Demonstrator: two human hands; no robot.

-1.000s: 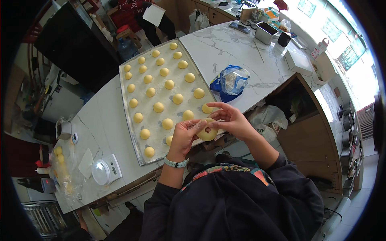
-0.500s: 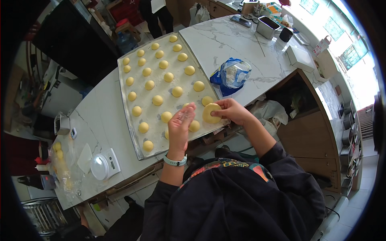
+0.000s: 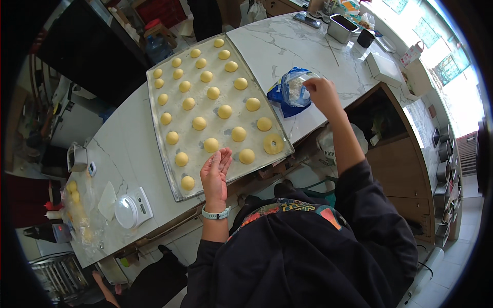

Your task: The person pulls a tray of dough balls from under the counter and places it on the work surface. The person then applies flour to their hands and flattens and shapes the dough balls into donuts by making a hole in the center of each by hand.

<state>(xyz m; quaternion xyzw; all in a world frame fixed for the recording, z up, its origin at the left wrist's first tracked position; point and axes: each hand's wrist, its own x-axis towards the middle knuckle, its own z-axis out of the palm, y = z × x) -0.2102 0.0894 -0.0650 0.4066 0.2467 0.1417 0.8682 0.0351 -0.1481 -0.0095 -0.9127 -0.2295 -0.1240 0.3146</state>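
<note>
flattened dough disc (image 3: 273, 144) lay at tray's (image 3: 163, 154) near right corner; right hand (image 3: 319, 91) reached into flour bag (image 3: 294, 91), grip unclear; left hand (image 3: 215, 172) open, empty.

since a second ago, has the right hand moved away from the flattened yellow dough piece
Yes. The right hand has left the flattened yellow dough piece on the metal baking tray and reached rightward to the blue plastic bag.

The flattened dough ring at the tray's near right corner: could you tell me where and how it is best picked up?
Take the flattened dough ring by its outer rim, from above and the right, where the tray edge leaves room. It lies flat with a hollow centre, so it probably needs support from underneath.
</note>
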